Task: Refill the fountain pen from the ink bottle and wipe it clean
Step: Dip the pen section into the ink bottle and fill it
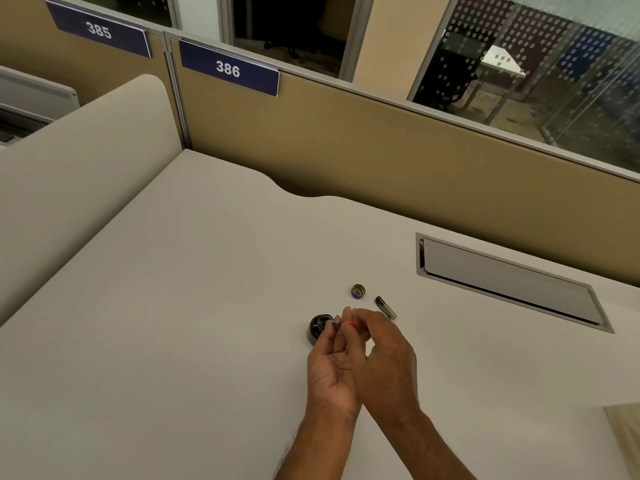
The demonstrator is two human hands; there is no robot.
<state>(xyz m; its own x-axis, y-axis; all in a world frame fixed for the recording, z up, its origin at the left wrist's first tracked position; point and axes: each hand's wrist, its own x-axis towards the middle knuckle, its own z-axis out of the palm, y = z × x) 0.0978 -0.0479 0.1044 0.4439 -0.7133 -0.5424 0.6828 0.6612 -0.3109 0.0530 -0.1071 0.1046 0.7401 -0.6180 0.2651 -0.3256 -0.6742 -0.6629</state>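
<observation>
A small dark ink bottle stands open on the white desk. Its cap lies upside down a little farther back. A black pen barrel lies on the desk to the right of the cap. My left hand and my right hand meet just right of the bottle and together pinch the pen's front section. Its silver tip points at the bottle mouth, and a red part shows between my fingers. Most of the section is hidden by my fingers.
A grey cable hatch is set into the desk at the right. Tan partition panels with number plates 385 and 386 run along the back. A cream divider borders the left side. Something pale sits at the lower right edge.
</observation>
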